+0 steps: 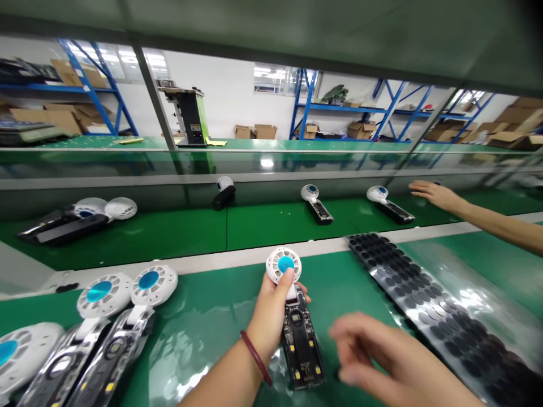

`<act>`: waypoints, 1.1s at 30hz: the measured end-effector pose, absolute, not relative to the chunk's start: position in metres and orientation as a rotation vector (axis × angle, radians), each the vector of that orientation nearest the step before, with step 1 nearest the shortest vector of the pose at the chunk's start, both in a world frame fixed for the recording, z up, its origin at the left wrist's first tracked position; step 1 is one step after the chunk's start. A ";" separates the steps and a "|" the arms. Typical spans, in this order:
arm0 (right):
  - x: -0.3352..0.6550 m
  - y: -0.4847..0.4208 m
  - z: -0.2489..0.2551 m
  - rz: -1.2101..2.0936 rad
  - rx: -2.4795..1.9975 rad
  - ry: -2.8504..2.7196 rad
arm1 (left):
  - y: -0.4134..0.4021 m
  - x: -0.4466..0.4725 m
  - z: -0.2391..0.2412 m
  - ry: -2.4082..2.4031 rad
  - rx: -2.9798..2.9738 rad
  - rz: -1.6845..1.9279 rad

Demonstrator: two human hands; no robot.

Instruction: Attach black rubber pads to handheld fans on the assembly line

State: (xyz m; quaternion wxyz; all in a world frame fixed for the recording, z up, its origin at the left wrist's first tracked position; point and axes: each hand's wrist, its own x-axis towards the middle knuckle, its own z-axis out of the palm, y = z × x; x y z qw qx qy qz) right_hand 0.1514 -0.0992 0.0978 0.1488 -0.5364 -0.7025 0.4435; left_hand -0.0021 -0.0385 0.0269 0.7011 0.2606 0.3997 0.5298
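Note:
My left hand (275, 299) is closed around the neck of a handheld fan (303, 345). Its thumb lies by the blue disc in the round white head, and the black body shows a circuit board with yellow parts. To the right of that fan hovers my right hand (373, 356), slightly blurred, its fingers bent and apart from the thumb; nothing shows between them. A sheet of round black stickers (424, 299) lies beyond my right hand. More fans of this kind, including one nearby (119, 333), rest at the left.
Ahead runs a green conveyor belt (258, 226) carrying several fans, one of them in the middle (318, 206). Another person's hand (436, 195) reaches over the belt from the right. A shelf (297, 34) hangs overhead, and a metal post (155, 96) stands at the left.

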 end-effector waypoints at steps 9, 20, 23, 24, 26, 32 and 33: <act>0.114 -0.055 0.091 1.306 -1.626 -1.772 | -0.037 -0.003 0.027 0.919 0.611 1.188; 0.117 -0.055 0.081 1.144 -1.687 -1.854 | -0.040 -0.004 0.026 1.009 0.671 1.112; 0.117 -0.056 0.084 1.171 -1.685 -1.868 | -0.040 -0.005 0.027 1.022 0.663 1.108; 0.117 -0.056 0.083 1.177 -1.676 -1.880 | -0.041 -0.005 0.027 1.028 0.656 1.113; 0.116 -0.058 0.082 1.160 -1.675 -1.921 | -0.041 -0.005 0.027 1.031 0.649 1.114; 0.115 -0.062 0.078 1.023 -1.699 -2.043 | -0.041 -0.006 0.025 1.054 0.667 1.104; 0.115 -0.062 0.078 1.003 -1.701 -2.055 | -0.041 -0.006 0.026 1.057 0.677 1.105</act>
